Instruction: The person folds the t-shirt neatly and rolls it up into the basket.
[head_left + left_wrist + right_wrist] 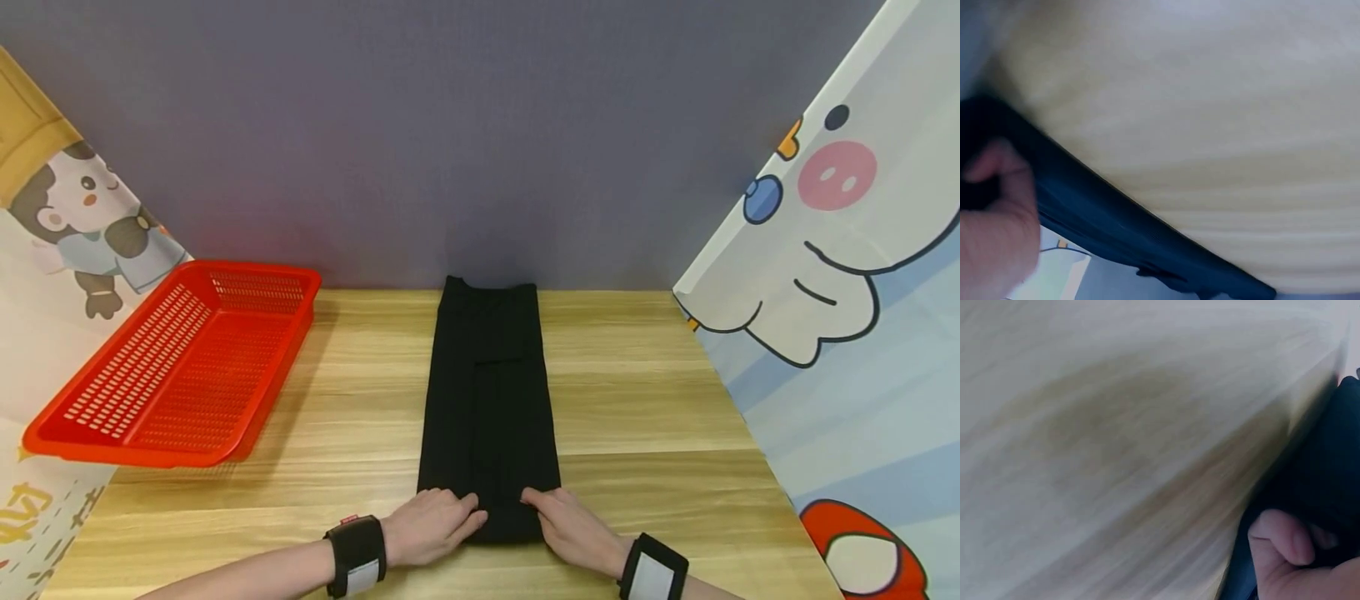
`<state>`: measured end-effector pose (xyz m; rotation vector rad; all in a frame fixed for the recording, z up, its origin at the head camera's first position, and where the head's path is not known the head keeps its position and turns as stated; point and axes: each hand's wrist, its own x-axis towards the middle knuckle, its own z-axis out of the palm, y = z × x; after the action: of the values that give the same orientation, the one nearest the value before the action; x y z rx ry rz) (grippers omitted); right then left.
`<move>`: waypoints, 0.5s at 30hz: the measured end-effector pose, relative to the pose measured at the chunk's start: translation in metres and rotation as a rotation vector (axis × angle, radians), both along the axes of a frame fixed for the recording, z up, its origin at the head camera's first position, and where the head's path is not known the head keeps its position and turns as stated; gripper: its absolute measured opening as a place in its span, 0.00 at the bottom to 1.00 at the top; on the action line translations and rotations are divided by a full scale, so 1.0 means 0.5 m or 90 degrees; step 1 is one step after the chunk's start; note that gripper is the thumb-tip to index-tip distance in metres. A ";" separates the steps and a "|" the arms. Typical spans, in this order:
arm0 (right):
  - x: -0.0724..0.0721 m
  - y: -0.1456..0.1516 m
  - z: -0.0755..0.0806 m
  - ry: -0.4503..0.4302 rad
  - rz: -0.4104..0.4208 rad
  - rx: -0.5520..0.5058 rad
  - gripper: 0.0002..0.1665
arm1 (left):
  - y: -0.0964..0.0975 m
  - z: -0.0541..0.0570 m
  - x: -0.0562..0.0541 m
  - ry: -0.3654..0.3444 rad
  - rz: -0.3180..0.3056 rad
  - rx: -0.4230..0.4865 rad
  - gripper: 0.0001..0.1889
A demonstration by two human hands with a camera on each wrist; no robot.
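Note:
A black garment (491, 400), folded into a long strip, lies lengthwise on the wooden table from the back wall toward the front. My left hand (435, 525) grips its near left corner, thumb over the cloth. At the near right corner my right hand (573, 529) pinches the fabric between thumb and curled fingers. Curled fingers at the dark cloth (1104, 200) show in the left wrist view, and the right wrist view has bent fingers (1282, 537) on the garment's edge. The fingertips under the cloth are hidden.
A red plastic basket (258, 400) with slotted walls stands on the left of the table (645, 400). A grey wall (480, 150) closes off the back. Printed cartoon panels flank both sides, the right one (840, 275) along the table's edge.

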<state>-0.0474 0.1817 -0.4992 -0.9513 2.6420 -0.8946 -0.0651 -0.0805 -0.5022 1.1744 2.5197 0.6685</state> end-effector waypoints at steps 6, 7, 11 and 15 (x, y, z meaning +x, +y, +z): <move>0.003 0.001 0.001 -0.065 -0.026 -0.013 0.09 | -0.024 0.003 -0.022 0.028 -0.051 0.015 0.20; 0.004 0.001 0.001 -0.076 -0.030 -0.012 0.12 | -0.026 0.003 -0.024 0.039 -0.057 0.015 0.21; 0.007 -0.002 0.000 -0.067 -0.031 0.004 0.20 | -0.028 0.004 -0.026 0.099 -0.077 0.009 0.21; 0.004 -0.003 0.001 -0.075 -0.052 0.019 0.24 | -0.020 0.009 -0.020 0.147 -0.059 -0.026 0.11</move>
<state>-0.0453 0.1801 -0.4989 -0.7648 2.6022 -0.8961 -0.0749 -0.0905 -0.4979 1.4178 2.6294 0.4811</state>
